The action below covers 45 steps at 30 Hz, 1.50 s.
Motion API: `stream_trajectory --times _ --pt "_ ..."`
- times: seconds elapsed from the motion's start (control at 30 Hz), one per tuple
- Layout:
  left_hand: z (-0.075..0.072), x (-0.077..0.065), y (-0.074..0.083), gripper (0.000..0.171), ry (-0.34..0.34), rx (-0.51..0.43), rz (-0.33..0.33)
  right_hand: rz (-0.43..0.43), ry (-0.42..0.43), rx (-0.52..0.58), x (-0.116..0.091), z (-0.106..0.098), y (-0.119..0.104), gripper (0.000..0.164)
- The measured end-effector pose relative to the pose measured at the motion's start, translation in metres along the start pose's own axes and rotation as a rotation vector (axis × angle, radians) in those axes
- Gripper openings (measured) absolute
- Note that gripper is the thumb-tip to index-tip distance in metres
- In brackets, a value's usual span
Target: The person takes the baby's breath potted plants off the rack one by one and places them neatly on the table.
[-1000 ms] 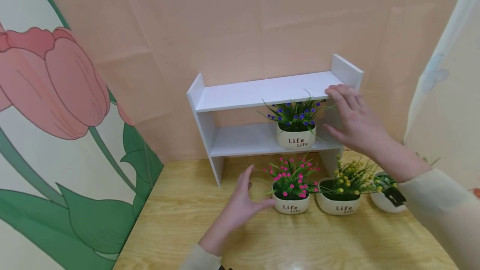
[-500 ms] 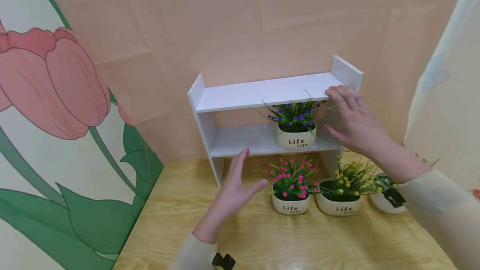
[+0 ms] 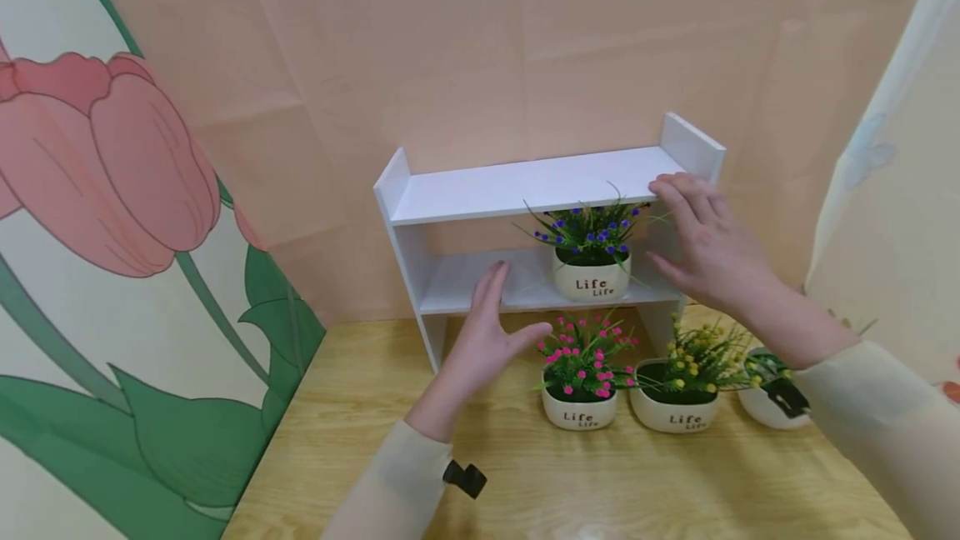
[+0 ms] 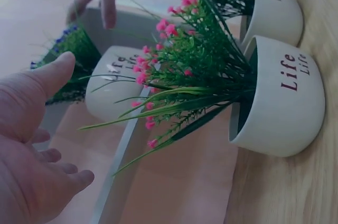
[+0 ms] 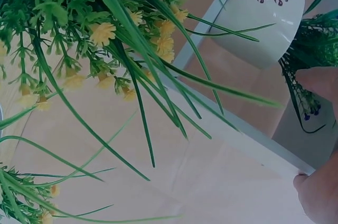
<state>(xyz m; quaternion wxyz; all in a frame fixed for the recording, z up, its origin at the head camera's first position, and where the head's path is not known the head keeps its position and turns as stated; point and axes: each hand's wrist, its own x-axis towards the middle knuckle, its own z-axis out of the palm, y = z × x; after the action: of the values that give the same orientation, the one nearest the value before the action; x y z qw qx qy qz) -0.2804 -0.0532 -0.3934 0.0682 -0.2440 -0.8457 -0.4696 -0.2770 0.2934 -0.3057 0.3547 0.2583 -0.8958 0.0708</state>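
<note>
My left hand hangs in front of the white two-tier shelf, fingers straight and thumb spread, holding nothing. Its thumb is nearest the pink-flowered potted plant, which stands on the table just right of it. On the shelf's middle board sits a blue-flowered potted plant in a cream "Life" pot. My right hand rests its fingertips on the upper board's front edge at the right end, with the thumb lower beside the blue flowers. In the right wrist view, part of that right hand touches the shelf's edge.
A yellow-flowered potted plant stands right of the pink one on the wooden table. Another pot is partly hidden behind my right forearm. A peach cloth backdrop hangs behind the shelf; a tulip-printed panel flanks the left.
My left hand has risen from beside the pink-flowered pot to in front of the middle board, moving slightly left, then back right. My right hand and the pots have stayed put.
</note>
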Motion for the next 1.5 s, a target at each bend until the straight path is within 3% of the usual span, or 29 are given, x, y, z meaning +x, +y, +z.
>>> stream_trajectory --times 0.3,0.77,1.1,1.5 --pt "0.012 0.029 0.001 0.113 0.020 -0.021 -0.004 -0.001 0.005 0.003 0.001 0.000 0.000 0.107" --pt "0.031 0.063 0.006 0.106 0.028 -0.043 0.070 0.015 0.005 0.015 0.002 0.000 -0.001 0.107" --pt "0.036 0.079 0.015 0.107 -0.011 -0.065 0.042 0.035 0.004 0.019 0.001 0.001 -0.002 0.107" --pt "0.045 0.087 0.017 0.104 -0.038 -0.038 0.000 0.035 -0.006 0.011 0.000 0.001 -0.001 0.106"
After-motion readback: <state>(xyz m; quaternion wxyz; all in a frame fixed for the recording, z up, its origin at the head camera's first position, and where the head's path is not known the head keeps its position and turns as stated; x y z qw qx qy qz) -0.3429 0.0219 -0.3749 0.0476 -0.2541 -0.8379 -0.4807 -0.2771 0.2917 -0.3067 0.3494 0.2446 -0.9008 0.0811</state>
